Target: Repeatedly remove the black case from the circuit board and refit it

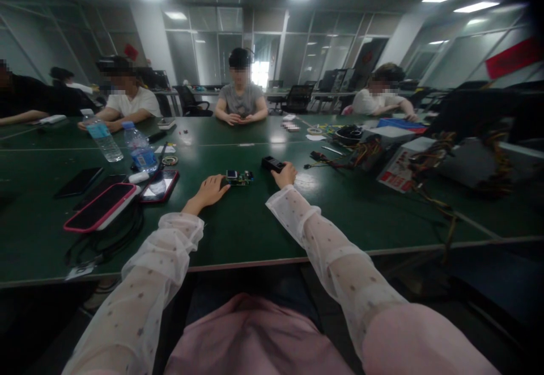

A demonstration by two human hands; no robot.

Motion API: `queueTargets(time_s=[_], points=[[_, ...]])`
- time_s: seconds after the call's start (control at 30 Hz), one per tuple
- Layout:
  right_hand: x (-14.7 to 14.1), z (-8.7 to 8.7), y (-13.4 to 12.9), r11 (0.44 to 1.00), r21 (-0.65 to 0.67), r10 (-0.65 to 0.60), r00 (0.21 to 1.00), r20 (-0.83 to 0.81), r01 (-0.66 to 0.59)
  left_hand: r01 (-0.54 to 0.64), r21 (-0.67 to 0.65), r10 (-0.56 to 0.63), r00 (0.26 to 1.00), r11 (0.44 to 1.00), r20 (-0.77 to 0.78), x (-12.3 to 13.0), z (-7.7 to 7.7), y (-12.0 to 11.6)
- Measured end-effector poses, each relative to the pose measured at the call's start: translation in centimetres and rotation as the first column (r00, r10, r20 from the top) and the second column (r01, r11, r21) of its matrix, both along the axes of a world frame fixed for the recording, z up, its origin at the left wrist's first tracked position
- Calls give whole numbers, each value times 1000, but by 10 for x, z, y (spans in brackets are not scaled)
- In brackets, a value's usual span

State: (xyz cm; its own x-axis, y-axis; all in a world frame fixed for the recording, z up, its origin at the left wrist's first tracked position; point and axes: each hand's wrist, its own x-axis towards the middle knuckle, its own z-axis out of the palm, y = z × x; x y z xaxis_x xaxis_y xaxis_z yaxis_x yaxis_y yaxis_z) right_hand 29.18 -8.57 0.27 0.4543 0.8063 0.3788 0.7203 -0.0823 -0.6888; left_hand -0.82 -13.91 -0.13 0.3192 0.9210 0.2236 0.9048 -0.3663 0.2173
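My left hand [209, 190] rests on the green table, fingers stretched out and thumb apart, at the left end of a small circuit board [243, 179]. The board carries a little screen and lies flat. Whether my fingertips touch its edge, I cannot tell. To the right, my right hand [285, 176] is closed on a black, boxy plastic housing [272, 163], gripping its right end. A gap of bare table separates the housing from the board. The fingers behind the housing are partly hidden.
Left of me are a red-rimmed device [102, 207], a phone [80, 182], a tablet-like device [160, 186], cables and two water bottles [142, 151]. Metal boxes [396, 166] with bundled wires stand on the right. Co-workers [241, 98] sit across the table [238, 239].
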Motion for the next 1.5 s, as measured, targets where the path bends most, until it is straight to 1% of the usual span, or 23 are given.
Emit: queueTargets(time_s=[0.13, 0.27, 0.33, 0.4, 0.43, 0.47, 0.53, 0.6, 0.63, 0.67, 0.73, 0.83, 0.97, 1.17, 1.33, 1.43, 1.5], points=[[3, -1, -1, 999, 31, 41, 999, -5, -41, -3, 7, 3, 1000, 1000, -9, 0, 0, -1], [7, -4, 4, 993, 69, 96, 995, -21, -94, -13, -5, 13, 1000, 1000, -21, 0, -2, 1], [5, -3, 7, 983, 94, 169, 981, -100, -159, -15, -5, 15, 1000, 1000, -22, -1, -3, 2], [-2, -1, 10, 956, 121, 288, 929, -233, -266, -14, 8, 14, 1000, 1000, -20, 0, -3, 2], [-6, 2, 10, 932, 150, 360, 885, -296, -330, -14, 17, 14, 1000, 1000, -19, 0, -3, 2], [-12, 5, 9, 896, 181, 445, 830, -337, -406, -13, 23, 13, 1000, 1000, -21, 0, -3, 2], [-23, 12, 5, 794, 269, 608, 720, -335, -545, -16, 28, 17, 999, 999, -28, 1, -4, 2], [-33, 19, -2, 680, 330, 733, 621, -278, -655, -20, 30, 21, 999, 999, -34, 1, -4, 2], [-36, 21, -6, 633, 340, 774, 582, -251, -695, -20, 32, 21, 999, 999, -36, 1, -4, 2], [-39, 24, -10, 599, 334, 800, 556, -224, -728, -21, 35, 22, 999, 999, -36, 1, -4, 2], [-42, 26, -15, 561, 312, 827, 532, -180, -767, -21, 37, 22, 999, 999, -37, 1, -4, 2], [-42, 25, -19, 535, 285, 844, 516, -146, -795, -27, 30, 28, 999, 999, -44, 1, -5, 3], [-41, 22, -18, 501, 292, 865, 483, -134, -815, -26, 24, 27, 999, 999, -41, 0, -6, 3], [-40, 15, -12, 506, 263, 862, 493, -121, -821, -25, 15, 25, 1000, 1000, -5, 0, -5, 3], [-40, 5, -11, 529, 161, 848, 517, -113, -833, -6, 6, 6, 1000, 1000, 0, -1, -4, 3], [-42, 1, -12, 518, 110, 855, 508, -107, -848, -14, 13, 14, 1000, 1000, -4, 0, -4, 3], [-42, -1, -12, 508, 100, 860, 497, -113, -856, -22, 16, 22, 1000, 1000, -8, 0, -4, 3]])
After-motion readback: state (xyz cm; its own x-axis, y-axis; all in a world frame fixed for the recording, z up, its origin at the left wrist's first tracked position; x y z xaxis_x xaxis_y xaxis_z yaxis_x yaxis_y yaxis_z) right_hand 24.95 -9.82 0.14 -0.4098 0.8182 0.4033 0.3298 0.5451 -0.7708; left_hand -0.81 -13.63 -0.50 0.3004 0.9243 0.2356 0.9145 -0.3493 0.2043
